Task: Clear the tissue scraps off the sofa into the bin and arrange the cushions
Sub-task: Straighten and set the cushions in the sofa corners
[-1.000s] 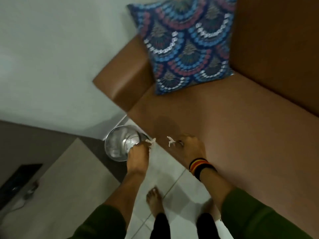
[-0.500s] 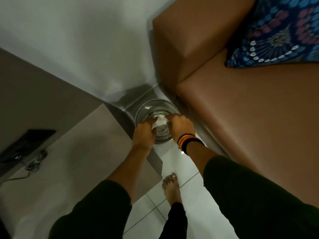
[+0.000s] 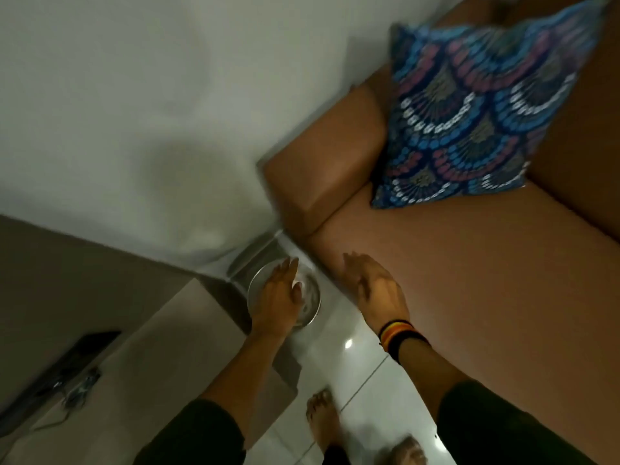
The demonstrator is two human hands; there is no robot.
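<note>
left hand [image 3: 278,297] spread over bin [image 3: 313,305]; right hand [image 3: 375,286] spread above sofa [image 3: 469,280] edge.

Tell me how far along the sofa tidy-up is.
Visible sofa seat shows no scraps; something white lies in the bin. Left hand is open over the bin, right hand open and empty. One cushion leans in the corner; arranging looks left.

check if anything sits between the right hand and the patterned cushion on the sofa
Nothing visible does. The right hand hovers open over the sofa seat's front edge, and only bare brown seat lies between it and the cushion propped in the corner.
</note>
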